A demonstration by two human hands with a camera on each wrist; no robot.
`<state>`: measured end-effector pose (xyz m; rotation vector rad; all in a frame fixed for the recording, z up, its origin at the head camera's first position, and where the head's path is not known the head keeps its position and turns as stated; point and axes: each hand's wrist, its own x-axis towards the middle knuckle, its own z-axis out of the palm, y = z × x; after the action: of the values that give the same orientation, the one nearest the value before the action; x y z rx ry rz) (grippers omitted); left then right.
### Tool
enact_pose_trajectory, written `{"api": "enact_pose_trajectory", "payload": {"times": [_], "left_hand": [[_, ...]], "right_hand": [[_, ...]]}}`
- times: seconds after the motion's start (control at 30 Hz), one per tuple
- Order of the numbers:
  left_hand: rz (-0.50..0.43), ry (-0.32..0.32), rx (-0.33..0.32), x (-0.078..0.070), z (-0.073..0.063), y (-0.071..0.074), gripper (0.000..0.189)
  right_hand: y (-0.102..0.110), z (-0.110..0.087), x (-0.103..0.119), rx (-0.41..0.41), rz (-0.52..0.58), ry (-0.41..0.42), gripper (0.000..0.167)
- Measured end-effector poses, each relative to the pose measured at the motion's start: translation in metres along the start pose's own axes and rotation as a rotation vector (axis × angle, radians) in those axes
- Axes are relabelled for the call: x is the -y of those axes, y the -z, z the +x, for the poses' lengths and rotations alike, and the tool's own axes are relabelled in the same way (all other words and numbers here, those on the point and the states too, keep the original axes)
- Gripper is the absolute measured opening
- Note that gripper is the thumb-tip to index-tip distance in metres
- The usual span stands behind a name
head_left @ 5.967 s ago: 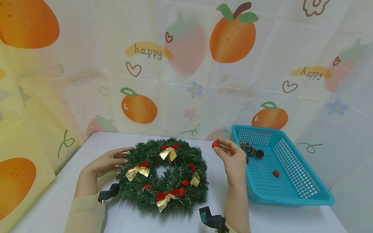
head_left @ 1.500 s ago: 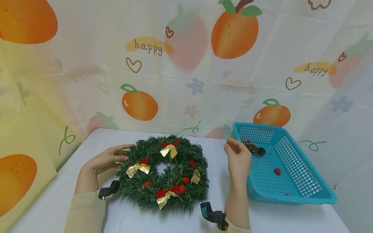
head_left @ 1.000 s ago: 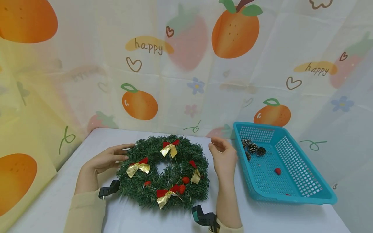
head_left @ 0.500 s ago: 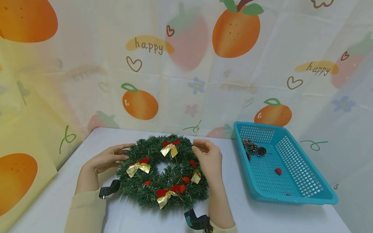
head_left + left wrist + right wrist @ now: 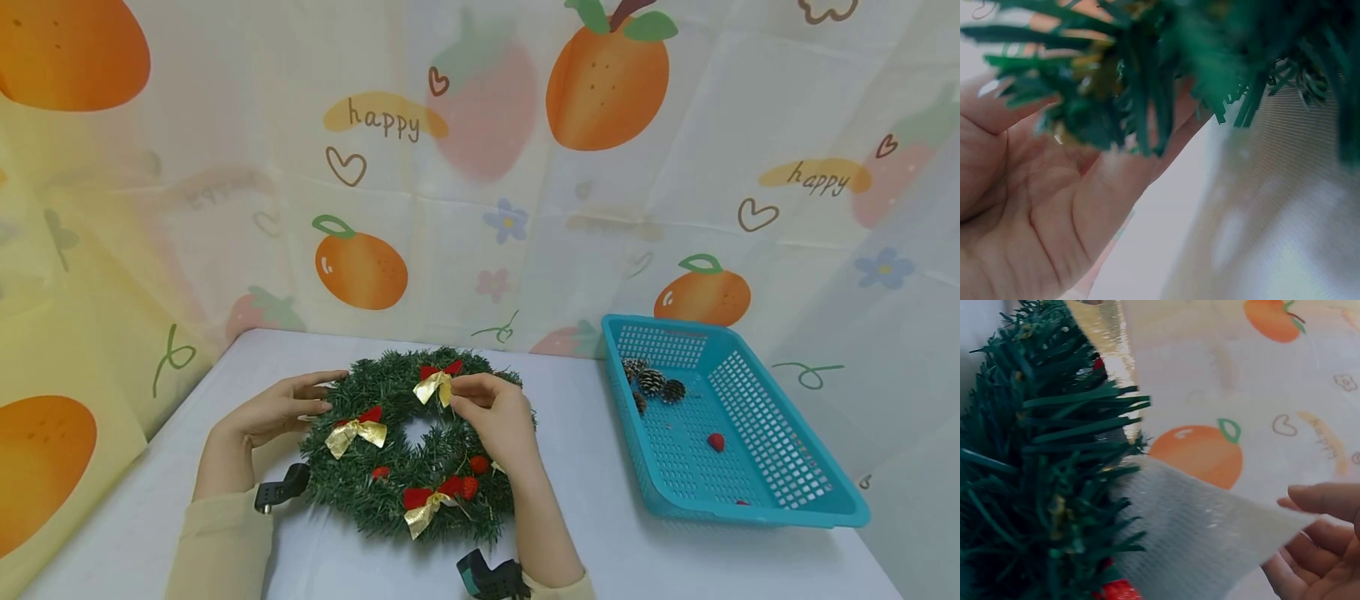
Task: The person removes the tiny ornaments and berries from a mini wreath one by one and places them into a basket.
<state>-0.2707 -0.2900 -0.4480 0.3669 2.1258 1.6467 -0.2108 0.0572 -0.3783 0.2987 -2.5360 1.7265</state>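
Observation:
A green wreath (image 5: pixel 352 492) with gold-and-red bows and red berries lies on the white table. My left hand (image 5: pixel 273 412) rests at its left edge; in the left wrist view its fingers (image 5: pixel 1110 194) pass partly behind the green sprigs. My right hand (image 5: pixel 506 421) reaches over the wreath's right side, its fingertips at the tail of the top bow (image 5: pixel 433 387). In the right wrist view, those fingers (image 5: pixel 1329 497) are loosely bent with no object seen between them. A ribbon tail (image 5: pixel 1191 525) in front partly covers them. The right bow is mostly hidden under my hand.
A blue perforated basket (image 5: pixel 750 517) stands at the right, holding several pine cones (image 5: pixel 651 382) and a red berry (image 5: pixel 716 442). Another bit of red (image 5: pixel 742 502) shows near its front rim. A fruit-printed curtain (image 5: pixel 480 250) hangs behind the table.
A red berry was in my right hand earlier and is no longer seen there; red shows near the basket's front rim. That hand moved left from the basket over the wreath. The left hand stayed put.

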Motion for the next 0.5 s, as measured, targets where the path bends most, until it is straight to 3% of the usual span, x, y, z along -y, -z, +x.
{"api": "enact_pose_trajectory", "payload": {"times": [0.5], "left_hand": [[0.017,-0.01,-0.002,0.001,-0.001,0.0,0.069]], "right_hand": [[-0.031,0.0,-0.009,0.338,0.066,0.08,0.023]]}}
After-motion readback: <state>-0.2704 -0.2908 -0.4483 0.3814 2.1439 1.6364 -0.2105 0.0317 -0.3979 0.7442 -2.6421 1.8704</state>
